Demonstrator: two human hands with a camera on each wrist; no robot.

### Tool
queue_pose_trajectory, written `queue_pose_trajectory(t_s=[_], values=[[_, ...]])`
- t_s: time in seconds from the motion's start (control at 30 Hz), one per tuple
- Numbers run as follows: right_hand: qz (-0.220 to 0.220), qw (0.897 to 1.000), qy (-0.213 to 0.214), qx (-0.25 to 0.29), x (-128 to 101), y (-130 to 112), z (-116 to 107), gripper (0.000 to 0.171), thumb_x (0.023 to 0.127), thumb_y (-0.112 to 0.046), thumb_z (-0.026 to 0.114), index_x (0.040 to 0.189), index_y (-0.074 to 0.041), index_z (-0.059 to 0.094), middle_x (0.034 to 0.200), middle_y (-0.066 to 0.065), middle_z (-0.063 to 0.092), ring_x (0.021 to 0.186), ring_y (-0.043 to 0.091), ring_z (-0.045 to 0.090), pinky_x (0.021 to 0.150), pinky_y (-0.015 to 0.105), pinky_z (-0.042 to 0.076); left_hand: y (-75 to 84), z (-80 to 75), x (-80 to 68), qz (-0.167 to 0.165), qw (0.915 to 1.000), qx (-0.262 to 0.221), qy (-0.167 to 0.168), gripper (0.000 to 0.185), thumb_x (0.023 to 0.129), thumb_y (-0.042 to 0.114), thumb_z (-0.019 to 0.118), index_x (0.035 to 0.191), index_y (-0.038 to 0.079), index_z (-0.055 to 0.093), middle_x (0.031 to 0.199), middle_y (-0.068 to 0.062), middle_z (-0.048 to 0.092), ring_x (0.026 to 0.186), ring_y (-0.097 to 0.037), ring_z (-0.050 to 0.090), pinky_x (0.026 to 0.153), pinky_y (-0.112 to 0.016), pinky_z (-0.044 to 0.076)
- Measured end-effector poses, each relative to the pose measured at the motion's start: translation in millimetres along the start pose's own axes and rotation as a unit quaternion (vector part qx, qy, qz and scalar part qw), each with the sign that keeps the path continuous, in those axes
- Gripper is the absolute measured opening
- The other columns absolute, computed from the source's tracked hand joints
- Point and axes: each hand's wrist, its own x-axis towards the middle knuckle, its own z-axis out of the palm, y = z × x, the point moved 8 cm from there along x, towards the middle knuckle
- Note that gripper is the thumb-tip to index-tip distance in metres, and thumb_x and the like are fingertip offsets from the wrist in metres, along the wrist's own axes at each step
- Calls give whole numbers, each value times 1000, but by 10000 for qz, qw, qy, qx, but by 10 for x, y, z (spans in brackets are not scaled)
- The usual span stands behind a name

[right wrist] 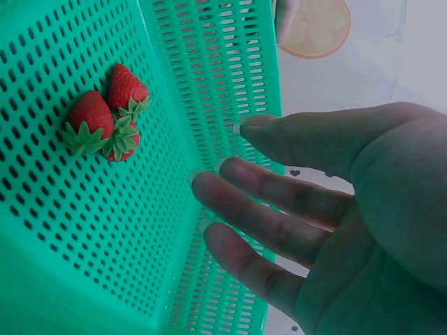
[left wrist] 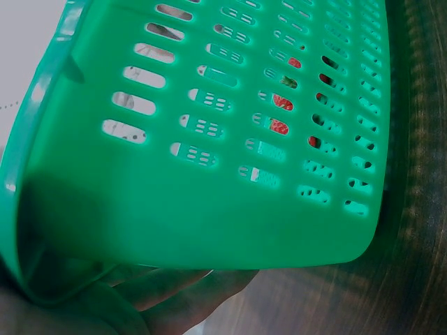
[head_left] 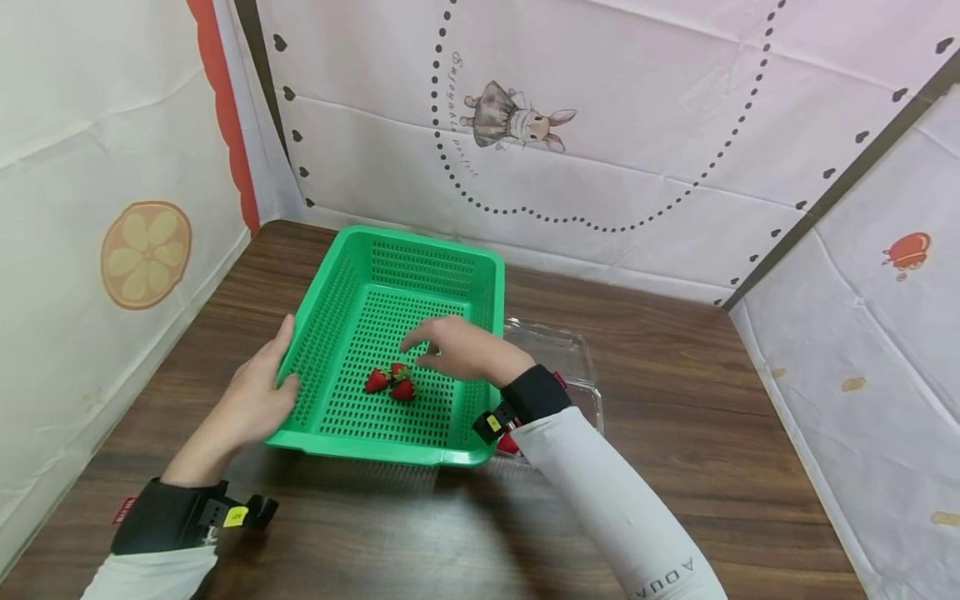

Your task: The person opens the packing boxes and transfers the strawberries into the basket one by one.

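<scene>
A green perforated basket [head_left: 420, 250] stands on the wooden table, and three strawberries [head_left: 390, 382] lie together on its floor. My left hand [head_left: 258, 400] holds the basket's left wall, with the thumb along the rim and the fingers [left wrist: 174, 293] under the wall's lower edge. My right hand [head_left: 438, 343] hovers open inside the basket, just right of the berries, and holds nothing. In the right wrist view its straight fingers [right wrist: 265, 209] spread beside the strawberries [right wrist: 105, 118]. Through the wall slots of the basket [left wrist: 140, 209] I see red bits of strawberry [left wrist: 279, 125].
A clear plastic box [head_left: 558, 350] lies on the table behind the basket's right side, and something red [head_left: 507, 443] shows at its near end under my right wrist. Printed cloth walls [head_left: 600, 167] close in the brown table [head_left: 675, 467] on three sides.
</scene>
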Motion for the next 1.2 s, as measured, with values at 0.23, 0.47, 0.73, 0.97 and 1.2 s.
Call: queue_pose_trajectory(t_s=[0.23, 0.47, 0.73, 0.97, 1.2], values=[[8, 9996, 277, 30, -147, 8, 10, 32, 98, -13, 56, 129, -12, 62, 133, 5, 60, 123, 21, 55, 99, 31, 47, 7, -6, -6, -23, 10000, -41, -42, 77, 97, 0, 37, 154, 16, -13, 159, -30, 6, 137, -51, 25, 99, -66, 30], [-106, 9986, 507, 97, -239, -7, -10, 30, 97, -13, 57, 127, -11, 62, 130, 6, 61, 120, 22, 57, 97, 32, 48, 11, -35, -9, 25, 10000, 74, 60, 78, 96, -1, 36, 154, 15, -13, 157, -32, 9, 122, -45, 37, 90, -59, 36], [-98, 9953, 926, 282, -413, 68, -44, 28, 96, -12, 58, 124, -11, 64, 125, 6, 64, 116, 21, 59, 95, 31, 49, 19, 2, 10, -6, 10000, 50, -11, 76, 97, 0, 37, 154, 14, -12, 157, -32, 9, 123, -46, 38, 90, -59, 37], [-8, 9902, 1286, 552, -618, 158, -37, 27, 97, -12, 57, 123, -11, 64, 123, 3, 63, 102, 13, 62, 92, 30, 50, 28, 5, 14, -21, 10000, 34, -30, 76, 97, 0, 36, 153, 14, -13, 158, -31, 8, 125, -46, 36, 92, -60, 36], [12, 9816, 1772, 715, -799, 243, 3, 24, 98, -14, 56, 120, -13, 65, 119, 1, 64, 99, 10, 61, 87, 23, 50, 24, 3, 15, -8, 10000, 48, -32, 76, 97, 0, 36, 153, 14, -14, 157, -32, 9, 123, -46, 37, 91, -59, 37]])
